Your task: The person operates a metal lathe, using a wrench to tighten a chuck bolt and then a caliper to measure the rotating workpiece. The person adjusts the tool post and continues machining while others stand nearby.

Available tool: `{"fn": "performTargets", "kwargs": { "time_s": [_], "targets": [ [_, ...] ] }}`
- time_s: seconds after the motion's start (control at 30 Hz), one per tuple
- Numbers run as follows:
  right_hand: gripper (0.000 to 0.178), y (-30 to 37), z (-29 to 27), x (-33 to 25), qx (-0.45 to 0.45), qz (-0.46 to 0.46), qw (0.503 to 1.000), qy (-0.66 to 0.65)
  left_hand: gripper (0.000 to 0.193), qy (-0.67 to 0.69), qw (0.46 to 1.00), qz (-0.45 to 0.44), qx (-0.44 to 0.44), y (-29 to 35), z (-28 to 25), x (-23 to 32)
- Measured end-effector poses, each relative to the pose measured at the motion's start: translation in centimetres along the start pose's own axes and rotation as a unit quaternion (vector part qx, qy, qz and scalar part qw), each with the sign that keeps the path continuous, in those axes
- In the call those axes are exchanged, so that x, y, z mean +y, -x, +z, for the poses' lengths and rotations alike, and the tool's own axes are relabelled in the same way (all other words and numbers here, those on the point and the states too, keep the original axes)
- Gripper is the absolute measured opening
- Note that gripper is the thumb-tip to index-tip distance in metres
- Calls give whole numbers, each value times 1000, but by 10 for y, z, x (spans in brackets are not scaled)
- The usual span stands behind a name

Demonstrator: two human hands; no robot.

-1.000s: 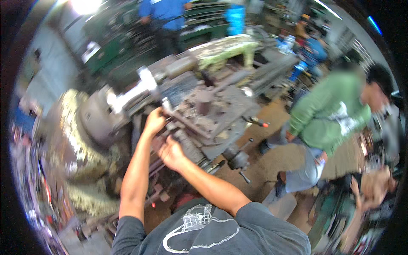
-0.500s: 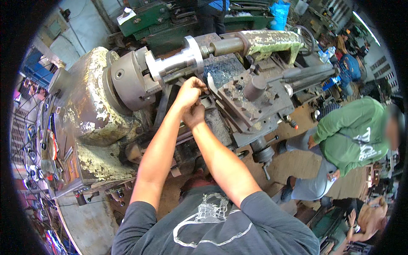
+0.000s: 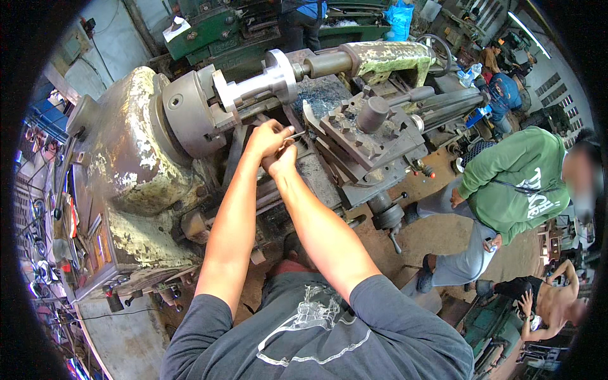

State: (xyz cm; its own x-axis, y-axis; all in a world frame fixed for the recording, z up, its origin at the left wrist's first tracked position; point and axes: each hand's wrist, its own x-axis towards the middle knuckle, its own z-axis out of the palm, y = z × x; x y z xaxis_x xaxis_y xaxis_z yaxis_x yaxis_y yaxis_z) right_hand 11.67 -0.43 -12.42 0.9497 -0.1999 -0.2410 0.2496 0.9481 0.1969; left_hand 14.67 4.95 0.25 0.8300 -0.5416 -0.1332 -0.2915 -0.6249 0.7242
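My left hand [image 3: 268, 137] is closed, its thumb and finger against a small thin metal piece [image 3: 296, 135] too small to name. Just below it and touching it, my right hand [image 3: 282, 161] is also closed; what it grips is hidden. Both hands are in front of a shiny flanged metal workpiece [image 3: 256, 87], which sits between the lathe chuck [image 3: 190, 114] and the tailstock [image 3: 329, 64]. To their right stands the square tool post [image 3: 361, 136] with its bolts and a thick round top. A pale pointed cutting tool [image 3: 310, 118] projects from its left side.
The worn lathe headstock [image 3: 136, 145] rises at left. A person in a green hoodie [image 3: 516, 180] stands at right, beyond the carriage handwheel [image 3: 387, 215]. Another person [image 3: 303, 25] is at a green machine behind. Farther right is a bare-chested person [image 3: 551, 310].
The whole view has shifted slightly. My hands have drawn a little away from the cutting tool, and the thin metal piece now shows at my left fingertips.
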Motion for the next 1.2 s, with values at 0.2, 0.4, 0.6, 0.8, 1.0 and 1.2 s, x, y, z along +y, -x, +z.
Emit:
{"fn": "performTargets", "kwargs": {
  "time_s": [0.2, 0.4, 0.6, 0.8, 1.0, 1.2],
  "targets": [
    [57, -1, -10, -5, 17, 2, 999, 44, 58, -167, 984, -29, -61, 13, 6, 16],
    [62, 14, -1, -11, 22, 18, 997, 72, 55, -115, 989, -92, -13, 30, 24, 16],
    [41, 15, 3, 6, 120, -29, 980, 159, 69, -123, 987, 73, -76, -4, 10, -15],
    [40, 2, 4, 15, 87, -27, 995, 51, 46, 213, 965, -83, -129, -15, 16, -25],
    [53, -8, 21, 19, 248, -74, 937, 232, 47, 106, 986, 18, -130, -13, 23, -20],
    [59, -3, 27, 13, 188, -50, 951, 238, 53, 10, 999, -1, -39, 7, 32, -16]
  ]
}}
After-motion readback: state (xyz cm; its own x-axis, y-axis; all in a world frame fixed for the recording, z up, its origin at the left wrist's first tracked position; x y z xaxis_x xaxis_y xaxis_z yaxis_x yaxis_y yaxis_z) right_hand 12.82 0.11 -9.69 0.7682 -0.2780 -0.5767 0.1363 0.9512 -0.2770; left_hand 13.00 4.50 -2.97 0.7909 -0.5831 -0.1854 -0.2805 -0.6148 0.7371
